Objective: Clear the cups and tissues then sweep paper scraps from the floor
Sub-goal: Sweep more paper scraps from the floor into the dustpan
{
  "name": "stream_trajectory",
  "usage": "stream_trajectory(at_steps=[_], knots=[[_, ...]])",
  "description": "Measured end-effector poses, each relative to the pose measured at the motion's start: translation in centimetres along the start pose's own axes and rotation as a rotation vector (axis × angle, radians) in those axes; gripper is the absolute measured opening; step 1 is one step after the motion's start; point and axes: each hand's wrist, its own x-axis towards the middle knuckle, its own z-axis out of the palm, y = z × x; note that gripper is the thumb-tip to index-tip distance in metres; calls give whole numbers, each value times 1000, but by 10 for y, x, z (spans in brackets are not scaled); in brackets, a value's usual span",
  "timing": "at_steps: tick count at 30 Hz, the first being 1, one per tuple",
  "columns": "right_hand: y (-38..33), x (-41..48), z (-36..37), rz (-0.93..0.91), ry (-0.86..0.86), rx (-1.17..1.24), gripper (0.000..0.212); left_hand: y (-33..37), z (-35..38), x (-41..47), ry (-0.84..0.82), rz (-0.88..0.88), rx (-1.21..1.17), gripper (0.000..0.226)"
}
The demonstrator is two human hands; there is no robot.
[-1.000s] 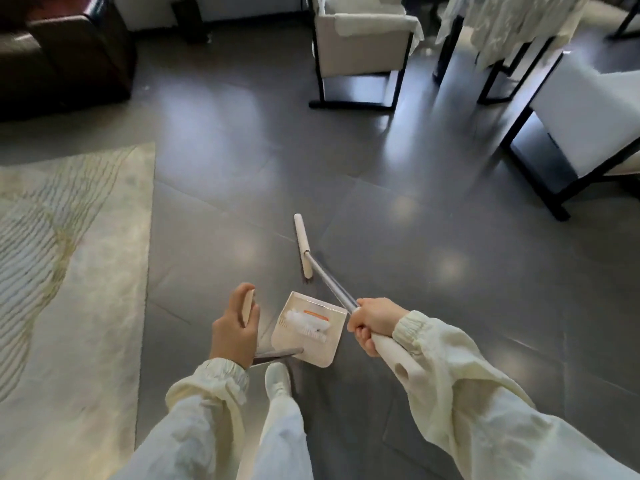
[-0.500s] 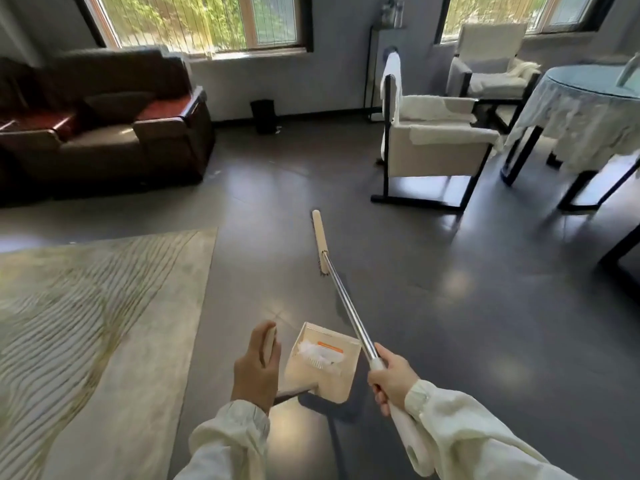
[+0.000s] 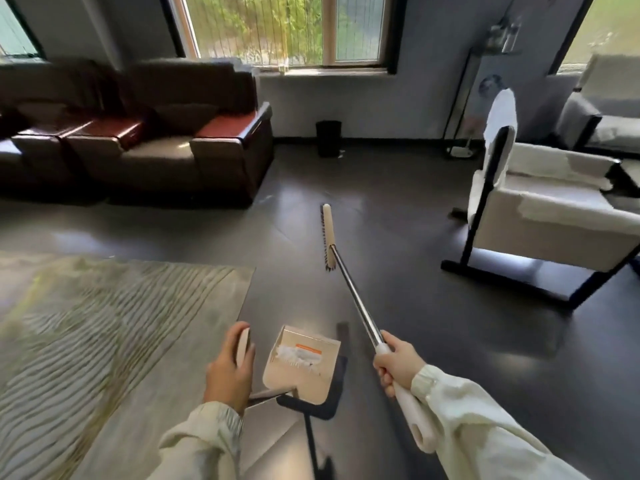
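Left hand grips the dustpan handle; dustpan held above dark floor, white paper scraps inside. Right hand grips broom at its white grip, brush head pointing away. Rug left. Brown sofa, black bin, white chair beyond.

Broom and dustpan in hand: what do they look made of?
The broom shaft looks like polished metal: silvery, with a bright highlight along it. The broom grip in the right hand is matte white, probably plastic or foam; I cannot tell which. The dustpan is cream and smooth with a soft sheen, likely plastic.
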Motion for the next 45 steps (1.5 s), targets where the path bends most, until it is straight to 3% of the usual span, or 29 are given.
stream_trajectory(at_steps=[5,10,16,23,29,34,40,45], knots=[[-91,146,5,24,-60,-10,71,7,24,147,68,-40,-44,41],[-177,295,31,63,-89,-17,72,-5,50,316,33,-71,-55,42],[-293,426,53,61,-97,-79,52,14,57,499,72,-95,-25,43],[-411,596,56,105,-156,-112,59,14,92,697,104,-100,49,34],[-513,762,46,168,-176,-121,56,20,139,866,113,-206,51,23],[-601,867,40,173,-178,-151,48,38,159,984,80,-285,29,30],[-681,991,43,192,-169,-170,53,33,190,1128,42,-337,52,29],[-733,1080,49,199,-173,-167,74,34,214,1223,-2,-380,29,28]])
